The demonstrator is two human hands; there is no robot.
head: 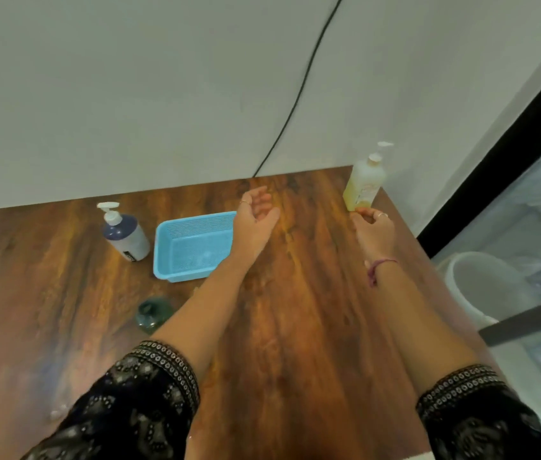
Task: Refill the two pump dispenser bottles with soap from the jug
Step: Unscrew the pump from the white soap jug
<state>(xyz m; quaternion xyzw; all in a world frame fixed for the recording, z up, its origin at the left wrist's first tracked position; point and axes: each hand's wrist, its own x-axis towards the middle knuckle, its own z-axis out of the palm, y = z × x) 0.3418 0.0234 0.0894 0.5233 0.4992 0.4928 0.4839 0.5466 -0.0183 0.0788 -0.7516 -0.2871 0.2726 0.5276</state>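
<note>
A yellow pump bottle with a white pump stands at the table's far right corner. My right hand hangs just in front of its base, fingers loosely curled, holding nothing. My left hand hovers over the middle of the table, palm turned up, fingers relaxed and empty. A blue-and-white pump bottle stands at the far left. A dark green vessel sits nearer to me, partly hidden by my left forearm. No jug is plainly visible.
A light blue plastic basket lies between the blue-and-white bottle and my left hand. The wooden table ends against a white wall, where a black cable hangs. A white bucket stands on the floor at the right.
</note>
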